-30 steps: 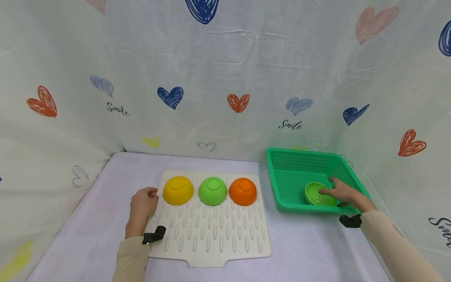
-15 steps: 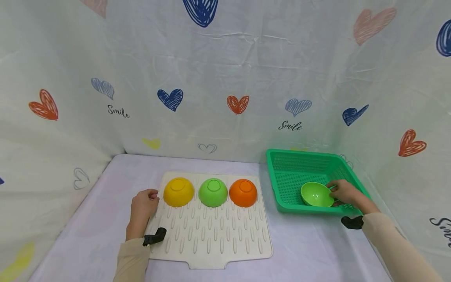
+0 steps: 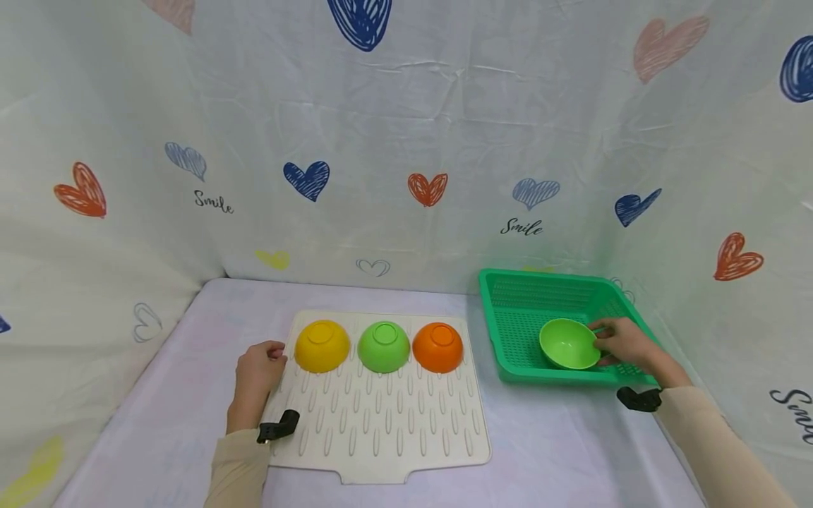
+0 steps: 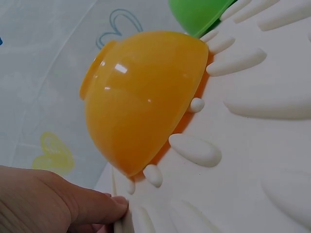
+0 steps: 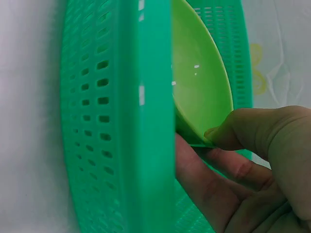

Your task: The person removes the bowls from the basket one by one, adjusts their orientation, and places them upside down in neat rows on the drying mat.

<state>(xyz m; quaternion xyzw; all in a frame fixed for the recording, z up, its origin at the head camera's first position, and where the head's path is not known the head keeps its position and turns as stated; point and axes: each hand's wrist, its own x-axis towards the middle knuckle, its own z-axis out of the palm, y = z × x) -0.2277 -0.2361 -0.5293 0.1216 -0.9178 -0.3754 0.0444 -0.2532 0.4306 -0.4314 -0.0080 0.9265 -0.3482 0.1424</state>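
My right hand [image 3: 625, 343] pinches the rim of a light green bowl [image 3: 567, 343] inside the green basket [image 3: 552, 376]. In the right wrist view the thumb [image 5: 228, 133] lies over the rim, with the fingers under the bowl's outer side. The bowl faces upward. My left hand [image 3: 259, 374] grips the left edge of a cream draining board [image 3: 381, 423]; in the left wrist view its thumb [image 4: 104, 206] presses on that edge. A yellow bowl [image 3: 322, 346], a green bowl [image 3: 384, 346] and an orange bowl [image 3: 438, 347] stand upside down along the board's far side.
The basket stands at the right, beside the board, on a table covered with a pale cloth [image 3: 171, 395]. A white curtain [image 3: 356, 106] printed with hearts encloses the back and sides. Rows of raised ridges [image 3: 387, 416] cover the board.
The right hand has closed on the light green bowl's right rim. The bowl has shifted a little left and up within the basket. My left hand stays at the board's edge.
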